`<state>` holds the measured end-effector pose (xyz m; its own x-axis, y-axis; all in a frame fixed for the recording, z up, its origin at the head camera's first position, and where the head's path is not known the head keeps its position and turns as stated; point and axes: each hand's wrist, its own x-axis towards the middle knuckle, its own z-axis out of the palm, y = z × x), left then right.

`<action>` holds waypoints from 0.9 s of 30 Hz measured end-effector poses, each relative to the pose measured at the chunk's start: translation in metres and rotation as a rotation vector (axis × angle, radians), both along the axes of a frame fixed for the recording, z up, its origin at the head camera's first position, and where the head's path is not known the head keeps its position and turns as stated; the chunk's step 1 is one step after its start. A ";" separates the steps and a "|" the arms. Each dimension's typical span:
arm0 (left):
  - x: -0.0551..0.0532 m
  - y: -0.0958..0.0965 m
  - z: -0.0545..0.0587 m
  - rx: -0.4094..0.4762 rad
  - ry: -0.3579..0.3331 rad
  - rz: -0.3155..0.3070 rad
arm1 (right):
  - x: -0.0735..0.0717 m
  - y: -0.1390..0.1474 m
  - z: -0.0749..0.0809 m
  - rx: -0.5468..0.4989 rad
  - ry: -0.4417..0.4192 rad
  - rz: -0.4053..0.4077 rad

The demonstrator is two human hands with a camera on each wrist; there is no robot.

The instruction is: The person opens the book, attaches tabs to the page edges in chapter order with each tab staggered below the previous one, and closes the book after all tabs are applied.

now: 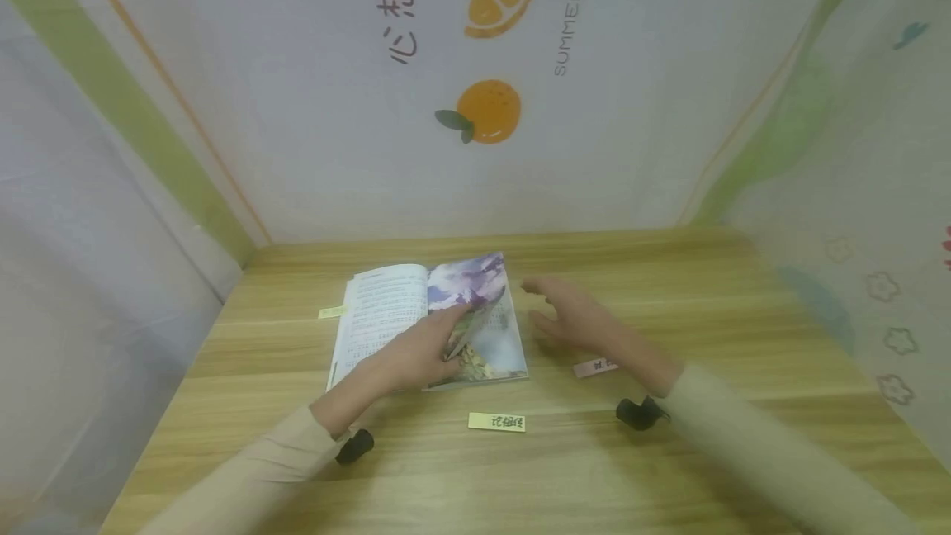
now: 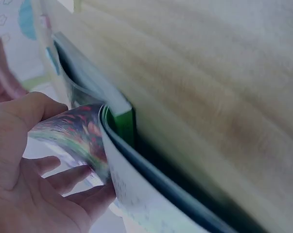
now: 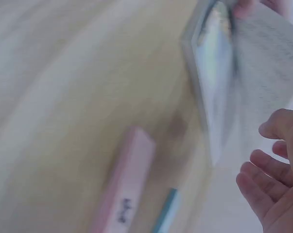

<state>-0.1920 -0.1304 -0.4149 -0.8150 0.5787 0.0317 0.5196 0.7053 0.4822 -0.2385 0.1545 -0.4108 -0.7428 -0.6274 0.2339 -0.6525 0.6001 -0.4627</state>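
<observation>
An open book [image 1: 386,312] lies on the wooden table, printed text on its left side and colour pictures on its right. My left hand [image 1: 416,353] reaches over the book from the left. In the left wrist view, its thumb and fingers pinch a curling picture page [image 2: 80,128], lifted off the pages beneath. The lifted page [image 3: 267,53] shows its text side in the right wrist view. My right hand [image 1: 572,316] hovers just right of the book, fingers loosely bent and apart, holding nothing. A pink strip with handwriting [image 3: 124,184] lies near it on the table.
A yellow strip with handwriting [image 1: 496,422] lies in front of the book, and another pale yellow strip [image 1: 333,313] is at its left edge. A blue strip [image 3: 166,211] shows beside the pink one. White printed cloth [image 1: 357,155] hangs behind the table and along both sides.
</observation>
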 end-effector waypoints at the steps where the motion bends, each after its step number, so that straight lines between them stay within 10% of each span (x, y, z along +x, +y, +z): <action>1: 0.000 -0.002 0.002 0.027 -0.010 0.011 | 0.001 0.001 0.000 0.006 0.002 0.015; 11: 0.001 -0.041 0.030 0.161 0.041 0.201 | 0.012 0.000 -0.017 0.110 0.036 0.135; 27: 0.010 -0.099 0.040 0.040 0.218 0.253 | 0.013 -0.016 -0.018 0.166 -0.028 0.235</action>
